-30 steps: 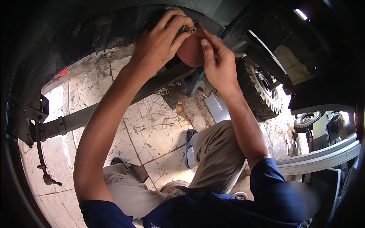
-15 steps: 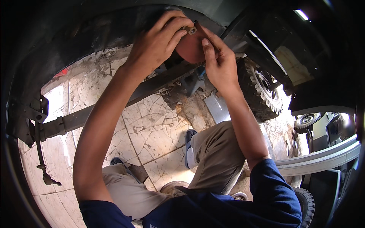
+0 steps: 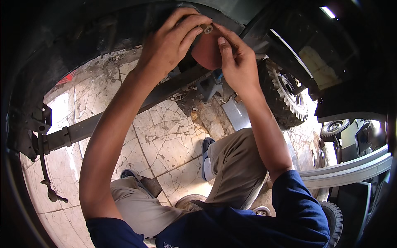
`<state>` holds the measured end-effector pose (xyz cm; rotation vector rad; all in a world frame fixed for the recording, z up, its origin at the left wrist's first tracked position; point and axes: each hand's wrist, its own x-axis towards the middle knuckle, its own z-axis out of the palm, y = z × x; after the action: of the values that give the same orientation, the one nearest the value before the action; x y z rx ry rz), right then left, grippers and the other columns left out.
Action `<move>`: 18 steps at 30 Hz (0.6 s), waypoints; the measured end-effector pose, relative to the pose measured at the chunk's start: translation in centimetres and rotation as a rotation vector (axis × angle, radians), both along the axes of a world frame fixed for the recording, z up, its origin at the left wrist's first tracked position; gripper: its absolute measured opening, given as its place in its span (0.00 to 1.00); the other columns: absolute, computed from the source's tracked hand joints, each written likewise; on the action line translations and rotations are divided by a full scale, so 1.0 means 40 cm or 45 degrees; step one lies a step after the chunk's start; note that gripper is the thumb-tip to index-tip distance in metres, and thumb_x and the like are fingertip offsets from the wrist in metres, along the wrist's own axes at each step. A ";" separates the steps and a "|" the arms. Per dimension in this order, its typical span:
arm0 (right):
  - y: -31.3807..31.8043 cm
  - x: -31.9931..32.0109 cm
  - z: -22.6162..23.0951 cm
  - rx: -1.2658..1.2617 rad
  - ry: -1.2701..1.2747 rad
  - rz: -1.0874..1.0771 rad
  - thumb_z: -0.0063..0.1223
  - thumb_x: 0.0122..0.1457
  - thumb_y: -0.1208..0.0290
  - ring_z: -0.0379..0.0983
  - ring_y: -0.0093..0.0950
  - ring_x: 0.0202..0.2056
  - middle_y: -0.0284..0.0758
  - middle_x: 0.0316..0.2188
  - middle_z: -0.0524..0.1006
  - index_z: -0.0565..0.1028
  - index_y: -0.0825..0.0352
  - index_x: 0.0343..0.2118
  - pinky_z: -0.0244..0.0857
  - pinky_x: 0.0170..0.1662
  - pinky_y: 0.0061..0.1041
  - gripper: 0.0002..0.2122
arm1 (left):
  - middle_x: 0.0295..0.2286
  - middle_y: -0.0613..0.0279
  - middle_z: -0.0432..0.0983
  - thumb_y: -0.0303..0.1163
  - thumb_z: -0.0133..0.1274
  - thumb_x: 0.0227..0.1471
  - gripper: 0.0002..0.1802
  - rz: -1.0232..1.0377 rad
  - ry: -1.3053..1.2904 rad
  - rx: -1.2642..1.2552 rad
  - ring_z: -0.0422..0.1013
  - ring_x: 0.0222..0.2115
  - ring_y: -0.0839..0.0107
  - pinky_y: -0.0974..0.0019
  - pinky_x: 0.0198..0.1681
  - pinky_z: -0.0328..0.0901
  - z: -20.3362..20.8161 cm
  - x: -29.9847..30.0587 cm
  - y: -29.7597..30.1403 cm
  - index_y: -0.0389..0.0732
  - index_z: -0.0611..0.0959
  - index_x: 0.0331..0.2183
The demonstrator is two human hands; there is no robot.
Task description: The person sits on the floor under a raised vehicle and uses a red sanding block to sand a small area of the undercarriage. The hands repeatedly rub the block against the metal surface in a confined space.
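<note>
Up under the dark vehicle body, my left hand [image 3: 171, 43] pinches a small, dull brass-coloured metal nut [image 3: 207, 29] with a hole in its face. My right hand [image 3: 240, 62] grips a reddish-brown, curved sheet that looks like sandpaper [image 3: 206, 51], thumb on its near face. The sheet hangs down between the two hands, with its upper edge right beside the nut. The fingertips of both hands nearly meet there. My right fingers behind the sheet are partly hidden.
A long dark metal bar [image 3: 89, 126] crosses below my forearms. A blue stand [image 3: 210, 89] and a grey metal plate [image 3: 236, 115] are on the cracked tile floor [image 3: 165, 132]. A wheel with a knobbly tyre [image 3: 285, 95] stands at right; a dark rod [image 3: 44, 173] hangs at left.
The nut has tilted and shifted slightly left, its holed face turning toward me. My right fingertips have come closer to it; the sheet's upper edge has moved a little.
</note>
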<state>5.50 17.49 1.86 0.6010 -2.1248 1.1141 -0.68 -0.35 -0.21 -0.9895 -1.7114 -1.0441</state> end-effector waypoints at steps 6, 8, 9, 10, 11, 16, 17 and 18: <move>-0.003 0.005 0.007 -0.075 0.036 0.000 0.46 0.69 0.73 0.80 0.24 0.46 0.44 0.42 0.83 0.76 0.65 0.55 0.71 0.50 0.25 0.15 | 0.46 0.61 0.75 0.28 0.56 0.61 0.13 0.025 0.048 -0.019 0.77 0.42 0.63 0.64 0.41 0.75 0.003 -0.012 -0.003 0.44 0.82 0.47; -0.003 0.007 0.004 -0.044 -0.053 -0.002 0.46 0.69 0.73 0.80 0.25 0.46 0.44 0.42 0.83 0.76 0.65 0.56 0.71 0.50 0.26 0.15 | 0.47 0.62 0.76 0.27 0.56 0.61 0.13 -0.127 -0.285 0.038 0.78 0.40 0.66 0.66 0.41 0.74 0.015 0.006 -0.004 0.43 0.81 0.48; -0.003 0.009 0.002 -0.029 -0.098 -0.003 0.46 0.69 0.73 0.80 0.25 0.46 0.44 0.42 0.83 0.76 0.65 0.56 0.71 0.50 0.26 0.15 | 0.47 0.63 0.75 0.27 0.56 0.61 0.13 -0.112 -0.278 0.013 0.78 0.40 0.67 0.66 0.41 0.74 0.014 0.005 -0.008 0.42 0.81 0.48; -0.005 0.009 0.003 -0.058 -0.088 0.010 0.46 0.69 0.73 0.80 0.26 0.45 0.44 0.42 0.83 0.76 0.65 0.56 0.72 0.50 0.26 0.15 | 0.47 0.63 0.75 0.26 0.56 0.61 0.13 -0.092 -0.267 -0.007 0.78 0.39 0.67 0.67 0.40 0.75 0.014 0.002 -0.015 0.42 0.81 0.48; -0.006 0.009 0.004 -0.086 -0.078 0.022 0.46 0.69 0.73 0.81 0.27 0.45 0.44 0.42 0.83 0.76 0.65 0.56 0.72 0.50 0.26 0.15 | 0.47 0.64 0.76 0.27 0.55 0.62 0.13 0.051 0.073 -0.075 0.78 0.38 0.71 0.69 0.39 0.75 0.017 -0.013 -0.019 0.42 0.82 0.48; 0.001 -0.009 -0.008 -0.011 0.030 0.026 0.46 0.69 0.72 0.82 0.31 0.44 0.45 0.42 0.83 0.75 0.65 0.57 0.72 0.49 0.28 0.16 | 0.47 0.63 0.76 0.27 0.54 0.62 0.12 -0.092 -0.134 -0.021 0.77 0.39 0.69 0.66 0.39 0.76 0.012 0.009 -0.016 0.44 0.83 0.48; -0.002 -0.005 -0.007 0.008 -0.005 0.011 0.46 0.69 0.72 0.82 0.32 0.44 0.45 0.42 0.83 0.75 0.66 0.57 0.72 0.49 0.28 0.16 | 0.47 0.63 0.76 0.27 0.53 0.62 0.12 -0.075 -0.140 -0.037 0.77 0.39 0.69 0.66 0.39 0.76 0.014 0.012 -0.018 0.44 0.83 0.48; -0.001 -0.002 -0.007 0.027 -0.040 -0.005 0.46 0.69 0.72 0.82 0.32 0.44 0.46 0.42 0.83 0.75 0.66 0.57 0.72 0.49 0.28 0.16 | 0.47 0.63 0.77 0.26 0.53 0.62 0.13 -0.070 -0.137 -0.041 0.78 0.40 0.68 0.65 0.39 0.76 0.013 0.010 -0.016 0.45 0.83 0.48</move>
<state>5.40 17.44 1.60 0.5926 -2.1661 1.1076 -0.27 -1.00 0.33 -1.0218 -1.8020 -1.1264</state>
